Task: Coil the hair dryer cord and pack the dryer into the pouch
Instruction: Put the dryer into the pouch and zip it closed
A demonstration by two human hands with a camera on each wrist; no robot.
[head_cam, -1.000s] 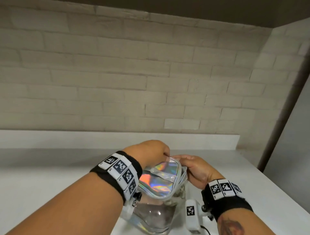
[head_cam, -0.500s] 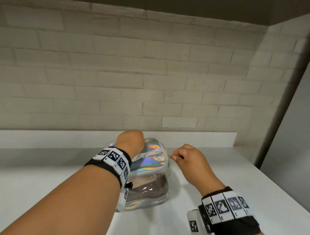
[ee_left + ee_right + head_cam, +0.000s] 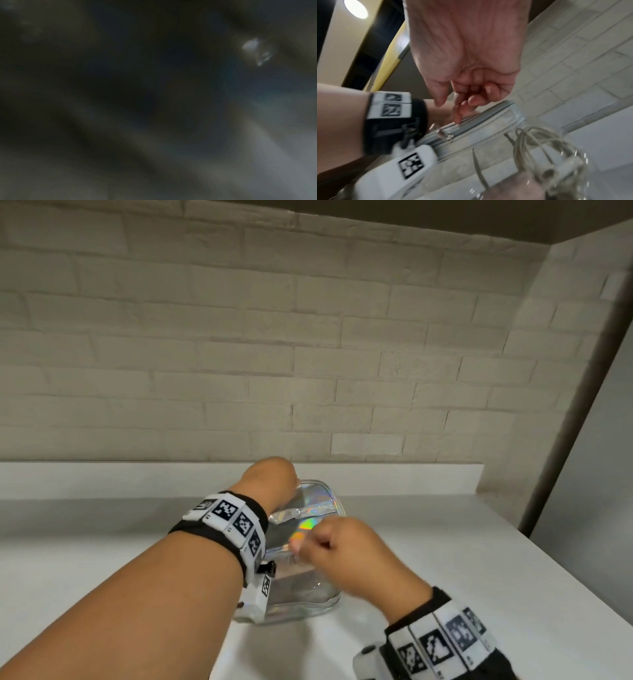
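**A:** Starting with the head view. Pouch (image 3: 308,601) standing on the counter (image 3: 445,559), holographic lid lowered on top. Left hand (image 3: 270,477) at the pouch's far end, fingers hidden behind it, so impossible to tell the grip. Right hand (image 3: 342,549) at the pouch's near edge, fingers curled.

**B:** And the left wrist view?

**A:** Dark and smeared. Nothing usable.

**B:** Right wrist view, then.

**A:** Three fingers tucked in, index fingertip (image 3: 457,120) touching the zipper track, zipper pull (image 3: 442,133) just below it (pinched or not, hard to say). Through the pouch's clear wall: cord (image 3: 537,143) in loose loops inside. Dryer only a dim shape beneath.

**B:** Handling?

**A:** Probably soft, slick vinyl, apt to sag under a one-sided tug. Best steadied at the far end and closed by the pull. Likely bottom-heavy. Springy cord liable to catch in the zipper.
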